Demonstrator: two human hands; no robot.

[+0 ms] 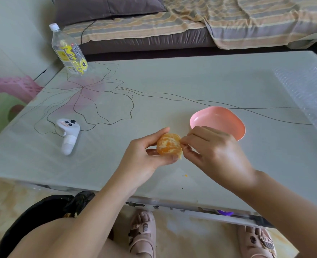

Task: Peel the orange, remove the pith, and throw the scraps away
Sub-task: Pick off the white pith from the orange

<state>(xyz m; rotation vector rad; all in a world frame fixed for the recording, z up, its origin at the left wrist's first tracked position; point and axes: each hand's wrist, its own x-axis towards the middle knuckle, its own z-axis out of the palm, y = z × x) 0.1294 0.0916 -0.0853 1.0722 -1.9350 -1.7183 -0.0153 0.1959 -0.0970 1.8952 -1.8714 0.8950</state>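
Peeled orange (pixel 168 145) sits in the air just left of the pink dish (pixel 221 117) and a little nearer the person, above the pale surface (pixel 172 81); its skin is off and patches of white pith show over the segments. The left hand (pixel 146 157) grips the orange from the side away from the dish, thumb curled under it and forefinger arched over its top. The right hand (pixel 215 151) covers the near left rim of the dish; its thumb and forefinger close in a pinch on the edge of the orange that faces the dish, though what lies between the tips is too small to tell. A pale flap (pixel 181 156) hangs at the fruit's lower edge, beside those fingers.

The dish rests on the surface and shows a bare pink inside; a tiny orange crumb (pixel 186 175) lies on the surface nearer the person than the dish. A white controller (pixel 69 135) lies well left of the dish; a clear bottle (pixel 68 51) with a yellow label stands far to the left of the dish and beyond it, at the surface's far corner. A black bin bag (pixel 47 209) sits on the floor, left of the dish and below the surface's near edge.
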